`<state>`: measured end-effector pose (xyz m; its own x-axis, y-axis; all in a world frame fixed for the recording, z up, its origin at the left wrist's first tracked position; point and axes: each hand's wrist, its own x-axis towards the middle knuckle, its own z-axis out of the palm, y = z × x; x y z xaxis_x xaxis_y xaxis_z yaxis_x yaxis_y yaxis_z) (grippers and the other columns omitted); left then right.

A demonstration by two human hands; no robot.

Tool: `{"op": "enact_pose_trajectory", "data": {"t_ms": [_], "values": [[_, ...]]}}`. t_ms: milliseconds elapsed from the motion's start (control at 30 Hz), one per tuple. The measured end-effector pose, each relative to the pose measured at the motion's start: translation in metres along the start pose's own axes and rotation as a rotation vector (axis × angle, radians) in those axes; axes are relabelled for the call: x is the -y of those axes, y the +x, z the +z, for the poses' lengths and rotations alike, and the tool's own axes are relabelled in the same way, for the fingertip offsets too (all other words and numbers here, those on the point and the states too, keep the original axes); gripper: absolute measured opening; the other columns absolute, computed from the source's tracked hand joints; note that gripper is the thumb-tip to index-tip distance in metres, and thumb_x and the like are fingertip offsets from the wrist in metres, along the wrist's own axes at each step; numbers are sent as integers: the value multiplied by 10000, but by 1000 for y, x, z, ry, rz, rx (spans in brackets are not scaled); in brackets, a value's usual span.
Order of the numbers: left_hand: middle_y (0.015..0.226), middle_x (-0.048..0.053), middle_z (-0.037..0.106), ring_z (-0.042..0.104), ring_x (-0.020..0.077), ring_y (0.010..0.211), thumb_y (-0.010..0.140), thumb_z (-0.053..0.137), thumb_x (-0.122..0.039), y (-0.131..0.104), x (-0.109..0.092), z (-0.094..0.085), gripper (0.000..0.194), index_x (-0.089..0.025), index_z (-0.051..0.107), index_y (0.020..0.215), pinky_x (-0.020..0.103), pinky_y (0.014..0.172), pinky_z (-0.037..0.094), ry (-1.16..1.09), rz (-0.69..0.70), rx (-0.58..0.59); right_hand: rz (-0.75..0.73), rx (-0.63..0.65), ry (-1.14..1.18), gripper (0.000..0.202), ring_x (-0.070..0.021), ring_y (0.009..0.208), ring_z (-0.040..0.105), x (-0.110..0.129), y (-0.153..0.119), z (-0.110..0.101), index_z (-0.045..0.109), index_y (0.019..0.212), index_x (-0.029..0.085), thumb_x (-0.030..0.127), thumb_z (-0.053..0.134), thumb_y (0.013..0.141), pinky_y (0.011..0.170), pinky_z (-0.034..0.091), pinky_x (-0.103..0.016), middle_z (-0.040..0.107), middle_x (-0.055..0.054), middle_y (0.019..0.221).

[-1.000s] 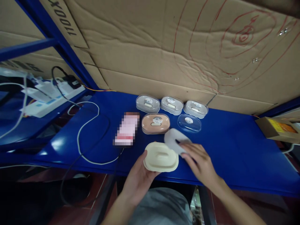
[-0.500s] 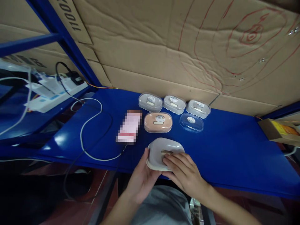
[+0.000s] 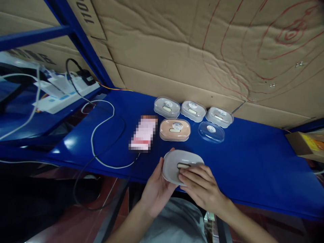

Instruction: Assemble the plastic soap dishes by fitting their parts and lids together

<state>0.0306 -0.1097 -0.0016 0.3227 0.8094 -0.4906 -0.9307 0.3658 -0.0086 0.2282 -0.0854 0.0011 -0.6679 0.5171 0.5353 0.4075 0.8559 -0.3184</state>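
Observation:
A light grey oval case [image 3: 173, 165] is held above the front edge of the blue table. My left hand [image 3: 159, 189] grips it from the left side and below, with the thumb along its rim. My right hand [image 3: 202, 185] lies over its lower right part, fingertips at the pale oval piece [image 3: 183, 166] in the case's middle. Beyond it on the table are a peach case [image 3: 174, 131] under a clear cover and a loose clear cover [image 3: 211, 131] with a round label.
Three grey cases with clear covers [image 3: 167, 107] line the cardboard wall [image 3: 162, 47]. A phone [image 3: 144, 133], blurred out, lies left of the peach case, with white and dark cables. A power strip [image 3: 65, 98] is at the left, an open cardboard box [image 3: 301, 145] at the right.
The camera view has shifted, moving the scene slightly right. The case's top now faces the camera more, and more of the pale oval piece shows beside my right fingertips.

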Motion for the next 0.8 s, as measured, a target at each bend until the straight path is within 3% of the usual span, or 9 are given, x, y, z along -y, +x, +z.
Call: {"op": "enact_pose_trajectory", "data": {"t_ms": [100,233,300,367,500,600,700,800], "values": [[1264,104,804,790,189,1085,1138,462,-411,-2,2,0,517,-250,460,1629,304,963,618,66,69,26,-4,50,-38,338,-223,1247,700,3,1,1,658,1383,158,176,652,1046,1082,515,-423,774,-68,1336],[1268,79,803,783,175,1078,1064,631,-245,-2,5,-4,574,-281,474,1615,281,956,614,181,185,36,-39,150,40,409,-238,1390,615,-13,1,-11,574,1493,179,300,551,1103,1156,503,-443,702,-97,1454],[1266,67,806,771,191,1121,1047,657,-239,-1,5,-5,560,-275,514,1587,294,965,615,194,189,25,4,142,27,455,-255,1450,563,-37,2,-25,507,1560,230,323,510,1115,1187,477,-486,653,-99,1515],[1226,61,820,765,207,1139,1047,659,-256,1,3,-4,475,-247,596,1517,307,963,619,183,179,0,160,119,-78,480,-264,1471,544,-71,3,-39,471,1586,297,308,513,1108,1209,450,-520,606,-87,1566],[1109,52,849,784,201,1066,1055,642,-240,10,-3,0,271,-197,741,1304,288,896,627,179,157,-67,377,215,-310,711,-432,1617,279,-146,2,-54,402,1635,281,538,640,1015,1246,308,-708,352,-154,1734],[1106,64,850,792,204,1015,1075,603,-244,20,-6,4,248,-184,757,1259,307,863,632,196,120,-66,451,196,-282,686,-452,1554,393,-177,-4,-52,490,1565,269,597,650,985,1192,377,-714,464,-184,1651],[1120,60,847,787,217,1030,1086,579,-269,29,-6,5,282,-196,736,1309,336,864,633,217,110,-66,455,116,-198,597,-386,1431,552,-170,-7,-49,557,1481,288,586,675,977,1156,468,-621,583,-155,1520],[1150,51,840,774,228,1067,1082,587,-301,34,-4,4,293,-203,736,1314,342,876,626,256,113,-38,380,67,-41,598,-346,1391,577,-137,-4,-46,529,1494,314,543,708,972,1156,488,-561,597,-125,1479]]}}
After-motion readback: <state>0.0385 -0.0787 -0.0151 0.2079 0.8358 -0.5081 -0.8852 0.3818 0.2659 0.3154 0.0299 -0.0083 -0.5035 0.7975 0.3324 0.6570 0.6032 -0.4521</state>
